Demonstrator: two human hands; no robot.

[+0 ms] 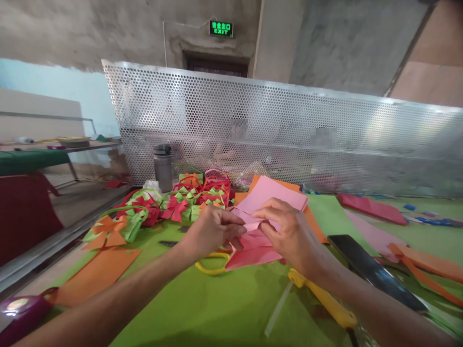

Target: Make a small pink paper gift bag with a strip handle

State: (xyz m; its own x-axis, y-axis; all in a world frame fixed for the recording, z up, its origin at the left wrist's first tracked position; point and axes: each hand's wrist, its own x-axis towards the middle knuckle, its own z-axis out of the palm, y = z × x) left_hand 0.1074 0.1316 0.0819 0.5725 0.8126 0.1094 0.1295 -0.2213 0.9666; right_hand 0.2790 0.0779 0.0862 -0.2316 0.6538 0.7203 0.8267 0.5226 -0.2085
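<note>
Over the middle of the green table (202, 313), both hands pinch a piece of folded pink paper (249, 258). My left hand (219, 225) has its fingertips closed on the left edge, and my right hand (284, 224) grips the upper fold between thumb and fingers. Under the paper lie scissors (211, 271) with yellow handles, partly covered. A yellow glue gun (327, 301) with a clear glue stick (278, 308) lies by my right forearm. Behind my hands, flat pink sheets (271, 190) rest on orange ones.
Small paper baskets (181, 197) with bows stand at the back left, near a grey bottle (163, 168). A black phone (372, 272) and orange strips (430, 270) lie right. An orange sheet (97, 272) and purple object (25, 313) lie left. A perforated metal screen (289, 111) borders the back.
</note>
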